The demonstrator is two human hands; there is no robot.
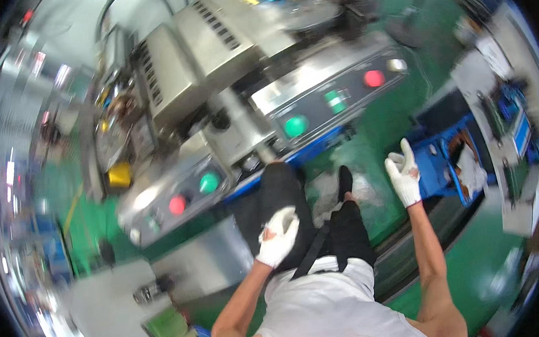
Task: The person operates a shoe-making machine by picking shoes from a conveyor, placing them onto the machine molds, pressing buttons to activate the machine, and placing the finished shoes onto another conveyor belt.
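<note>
White knit gloves cover both my hands. My left hand [279,237] hangs over my dark trouser leg, below the front of a metal machine [219,46]; its fingers are loosely bent and I see nothing in them. Out to the right, my right hand [403,174] is raised beside a blue plastic crate [433,171], fingers apart and one pointing up. It appears to hold nothing. Nearest the hands on the machine is a slanted control panel with green buttons [296,126] and red buttons [374,78]. Motion blurs part of the view.
A grey sheet-metal surface [203,256] lies to my left. A yellow part [119,174] sits at the machine's left side. White cloth [470,168] lies by the crate, near a pale bench [516,203] with blue items. The floor [380,122] is green.
</note>
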